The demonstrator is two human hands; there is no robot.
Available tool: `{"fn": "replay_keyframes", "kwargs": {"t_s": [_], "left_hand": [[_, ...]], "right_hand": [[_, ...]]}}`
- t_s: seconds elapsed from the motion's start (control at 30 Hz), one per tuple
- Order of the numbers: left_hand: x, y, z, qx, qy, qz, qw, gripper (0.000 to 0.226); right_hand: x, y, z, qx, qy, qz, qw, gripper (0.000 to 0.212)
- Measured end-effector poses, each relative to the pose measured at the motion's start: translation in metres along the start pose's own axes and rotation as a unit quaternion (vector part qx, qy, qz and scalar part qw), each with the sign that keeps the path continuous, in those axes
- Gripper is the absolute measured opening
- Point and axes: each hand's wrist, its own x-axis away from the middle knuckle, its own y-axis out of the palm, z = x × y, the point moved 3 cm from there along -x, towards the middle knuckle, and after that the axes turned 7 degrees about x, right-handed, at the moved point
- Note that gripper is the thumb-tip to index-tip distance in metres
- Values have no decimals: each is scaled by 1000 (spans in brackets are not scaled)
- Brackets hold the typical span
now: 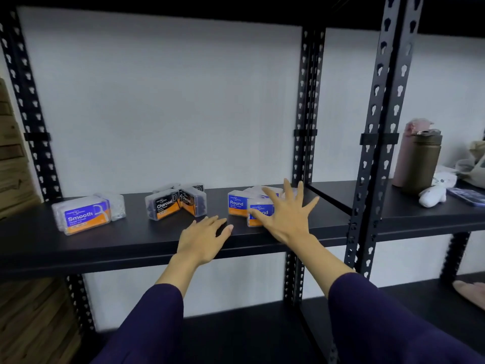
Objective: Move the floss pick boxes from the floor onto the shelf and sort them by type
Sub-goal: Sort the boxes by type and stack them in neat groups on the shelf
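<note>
Floss boxes are up on the black shelf (131,245) in three bunches: Smooth boxes (86,215) on the left, Charcoal boxes (175,202) in the middle, Round boxes (246,204) on the right. Right hand (284,215) has its fingers spread wide in front of the Round ones; can't tell if it's touching. Left hand (202,239) lies relaxed, fingers straight, on the shelf edge

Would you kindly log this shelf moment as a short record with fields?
shelf: black metal shelf, boxes in three groups
left group: Smooth boxes
middle group: Charcoal boxes
right group: Round boxes
left hand: left hand open, fingers resting on the shelf, holding nothing
right hand: right hand open, fingers spread in front of the Round boxes; contact unclear
neighbouring bay: two bottles
</note>
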Motion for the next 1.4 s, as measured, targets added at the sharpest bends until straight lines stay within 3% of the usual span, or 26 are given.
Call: {"fn": "replay_keyframes", "kwargs": {"t_s": [0.07, 0.17, 0.43, 0.73, 0.93, 1.03, 1.2, 1.27, 1.4], "left_hand": [[0, 1, 1, -12, 1, 5, 1000, 58], [1, 1, 2, -14, 3, 15, 1000, 57], [2, 1, 2, -28, 6, 38, 999, 53], [4, -2, 6, -18, 0, 39, 999, 47], [10, -3, 9, 9, -4, 35, 999, 44], [27, -3, 18, 39, -7, 85, 996, 38], [90, 16, 44, 72, 29, 195, 978, 26], [113, 39, 49, 49, 40, 174, 983, 27], [150, 105, 38, 28, -7, 63, 998, 34]], "right_hand": [[-4, 9, -6, -46, 14, -46, 998, 73], [-9, 16, -10, -98, 29, -26, 994, 68], [-29, 31, -17, -87, 57, -23, 994, 66], [-21, 28, -18, -52, 55, -48, 996, 81], [31, 6, -16, -66, -33, 67, 995, 44], [63, 1, -8, -56, -44, 116, 991, 31], [118, 1, 1, -37, -41, 30, 998, 30], [144, 12, 0, -39, -43, -23, 998, 35], [196, 60, -2, -55, -43, -120, 990, 37]]}}
